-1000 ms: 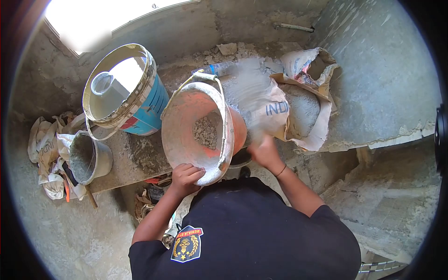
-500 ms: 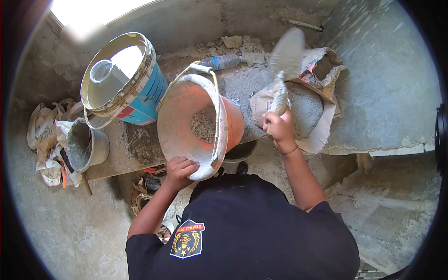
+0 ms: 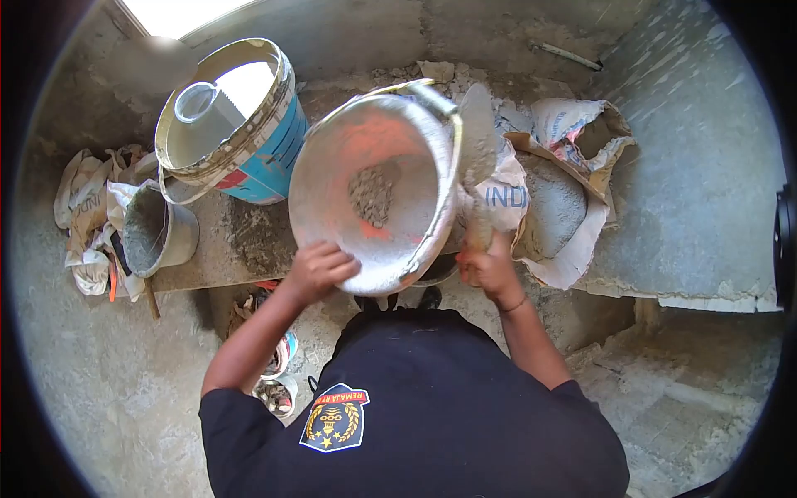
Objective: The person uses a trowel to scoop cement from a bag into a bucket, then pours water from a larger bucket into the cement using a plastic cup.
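Observation:
My left hand (image 3: 325, 272) is closed over the near rim of an orange, mortar-crusted bucket (image 3: 328, 178), which is tilted with its mouth toward me. Grey, crumbly material (image 3: 373, 194) lies at the bottom of the bucket. With my right hand (image 3: 493, 270) I grip the handle of a trowel (image 3: 476, 133), its blade pointing up and away beside the bucket's right side. The trowel is coated in grey and slightly blurred. To the right of it lies a torn-open paper bag (image 3: 573, 251) holding grey powder.
A blue-and-white pail (image 3: 268, 170) with liquid and a clear plastic container (image 3: 197, 103) stands left. Further left are a small grey bucket (image 3: 181, 236) and crumpled sacks (image 3: 81, 207). Rubble lies along the back wall, near a short pipe (image 3: 568, 56). Small containers (image 3: 278, 394) stand below the ledge.
The trowel has moved left and down from above the paper bag to beside the bucket. The bucket has shifted up and right in view, with my left hand still on its rim.

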Tool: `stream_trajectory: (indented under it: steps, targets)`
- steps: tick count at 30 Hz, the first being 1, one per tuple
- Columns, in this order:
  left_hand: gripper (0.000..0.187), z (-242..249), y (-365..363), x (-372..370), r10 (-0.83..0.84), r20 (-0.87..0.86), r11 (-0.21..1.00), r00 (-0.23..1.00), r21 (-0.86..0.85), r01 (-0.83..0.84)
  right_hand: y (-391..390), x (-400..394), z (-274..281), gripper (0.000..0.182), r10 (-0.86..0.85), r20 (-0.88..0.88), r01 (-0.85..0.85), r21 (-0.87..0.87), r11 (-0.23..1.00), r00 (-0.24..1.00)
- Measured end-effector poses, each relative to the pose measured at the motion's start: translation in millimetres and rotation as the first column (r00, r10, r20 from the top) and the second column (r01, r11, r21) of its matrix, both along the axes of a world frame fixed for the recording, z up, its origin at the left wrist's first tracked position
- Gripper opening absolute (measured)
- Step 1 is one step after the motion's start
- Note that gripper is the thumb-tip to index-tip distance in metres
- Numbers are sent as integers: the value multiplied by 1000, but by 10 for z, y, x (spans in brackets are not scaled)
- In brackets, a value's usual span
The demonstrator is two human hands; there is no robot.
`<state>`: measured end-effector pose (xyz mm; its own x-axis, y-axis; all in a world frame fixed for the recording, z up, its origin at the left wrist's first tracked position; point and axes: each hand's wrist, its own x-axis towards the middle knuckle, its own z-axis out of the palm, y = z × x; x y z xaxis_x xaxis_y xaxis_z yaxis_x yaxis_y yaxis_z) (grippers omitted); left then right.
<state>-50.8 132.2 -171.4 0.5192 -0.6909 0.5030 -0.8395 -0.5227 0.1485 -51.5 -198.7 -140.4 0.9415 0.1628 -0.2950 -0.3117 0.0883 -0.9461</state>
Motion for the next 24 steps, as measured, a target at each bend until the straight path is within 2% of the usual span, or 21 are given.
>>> stream_trajectory:
  steps: [2, 4, 5, 7, 8, 9, 11, 12, 14, 15, 17, 18, 20, 21, 22, 23, 24]
  targets:
    - [24, 132, 23, 164, 2, 12, 999, 1000, 36, -3, -96, -45, 70, 26, -30, 46, 30, 9, 1000, 998]
    - [23, 184, 54, 323, -71, 64, 992, 995, 108, 64, -144, -71, 85, 24, -182, 133, 163, 141, 976, 974]
    - [23, 131, 68, 391, -60, 65, 993, 996, 108, 53, -125, -78, 56, 24, -172, 133, 153, 142, 978, 976]
    - [25, -165, 80, 493, -67, 48, 985, 997, 160, 58, -72, -117, -64, 20, -128, 64, 128, 9, 992, 990]
    - [26, -339, 109, 521, -39, -19, 986, 999, 164, 42, -65, -164, -106, 21, -125, 11, 124, 100, 987, 992]
    - [26, -371, 114, 514, -32, -16, 986, 999, 163, 35, -83, -198, -118, 21, -118, 13, 117, 100, 988, 993]
    - [44, -440, 130, 483, 127, 17, 961, 992, 247, -128, -112, -240, -137, 22, -137, -46, 140, 91, 986, 990]
    - [44, -301, 84, 436, 128, 11, 961, 992, 247, -126, -110, -260, -139, 23, -132, -30, 134, 67, 989, 991]
    - [71, 231, -128, 275, 233, -173, 935, 957, 311, -171, -104, -311, -158, 22, -146, -77, 154, 111, 982, 986]
    - [71, 337, -210, 200, 235, -175, 935, 956, 310, -173, -90, -305, -163, 22, -157, -106, 173, 159, 972, 982]
    - [98, 473, -384, 31, 110, -383, 990, 917, -39, -135, -84, -318, -165, 23, -148, -100, 162, 151, 975, 984]
    - [98, 509, -522, -17, 121, -385, 988, 915, -40, -147, -87, -326, -162, 24, -141, -93, 153, 142, 978, 986]
    - [77, 546, -787, -91, 159, -520, 911, 839, -250, -328, -89, -350, -131, 24, -104, -102, 115, 116, 987, 989]
    - [77, 545, -836, -94, 171, -527, 905, 832, -250, -344, -94, -376, -95, 25, -81, -112, 91, 91, 992, 990]
    - [61, 545, -870, -53, 258, -576, 907, 775, -132, -400, -115, -389, -29, 25, -66, -115, 77, 87, 993, 991]
    - [46, 542, -875, -26, 344, -611, 896, 713, -14, -444, -140, -384, 72, 26, -68, -97, 68, 3, 998, 993]
    - [25, 494, -855, -25, 346, -432, 900, 833, -96, -424, -170, -358, 158, 27, -69, -75, 63, -82, 995, 995]
